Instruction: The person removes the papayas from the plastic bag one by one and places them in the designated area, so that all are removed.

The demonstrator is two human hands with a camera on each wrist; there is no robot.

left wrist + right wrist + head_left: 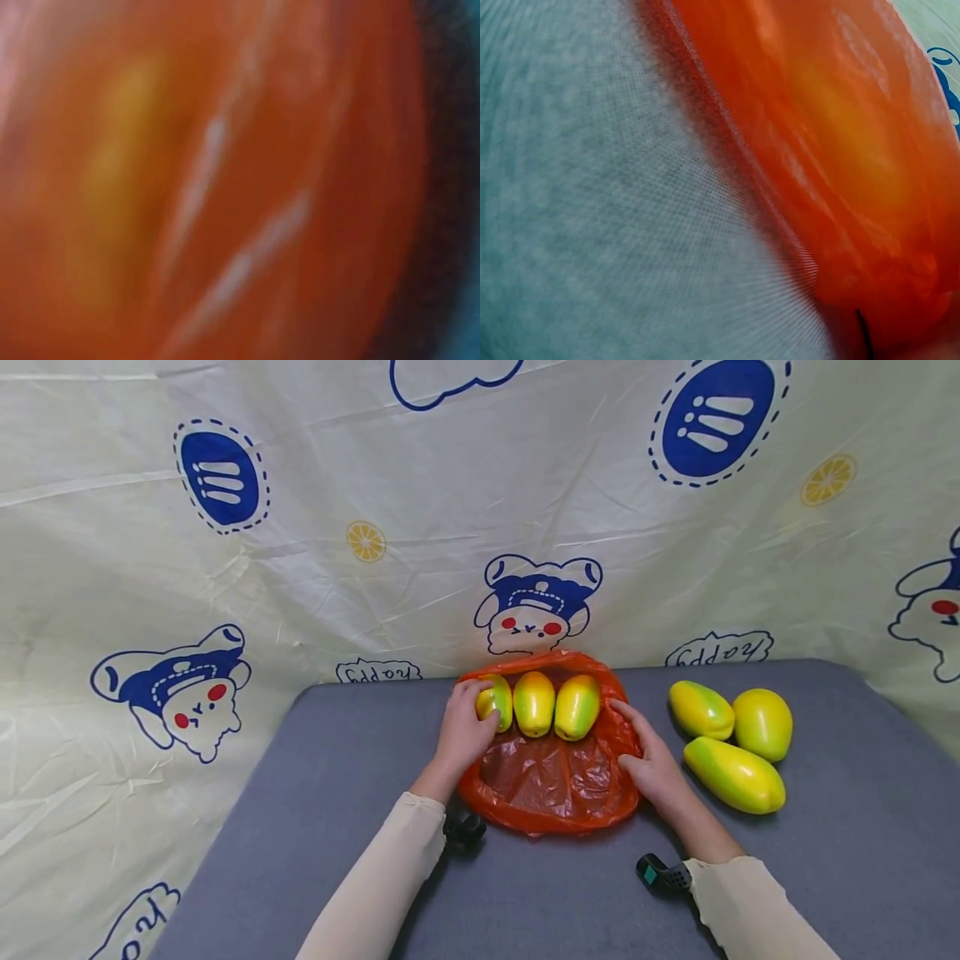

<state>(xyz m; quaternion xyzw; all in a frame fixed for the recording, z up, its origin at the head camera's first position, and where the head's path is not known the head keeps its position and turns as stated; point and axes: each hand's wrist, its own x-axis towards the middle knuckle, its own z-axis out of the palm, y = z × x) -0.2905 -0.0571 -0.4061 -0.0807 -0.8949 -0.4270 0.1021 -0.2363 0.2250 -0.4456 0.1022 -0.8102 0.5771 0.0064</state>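
Three yellow-green mangoes lie in a row at the back of a red plastic bag (551, 793), which is spread with its mouth facing up. The fingers and thumb of my left hand (465, 731) curl round the left mango (497, 703). Beside it lie the middle mango (534, 704) and the right mango (577, 708). My right hand (654, 767) rests at the bag's right rim, index finger and thumb spread along the plastic. In both wrist views the red plastic bag (862, 225) looms close and blurred, with a yellow shape showing through.
Three more mangoes lie together right of the bag: an upper left one (701, 710), a rounder one (763, 724) and a long one in front (735, 775). The grey tabletop (337, 793) ends at a printed curtain (420, 593) behind.
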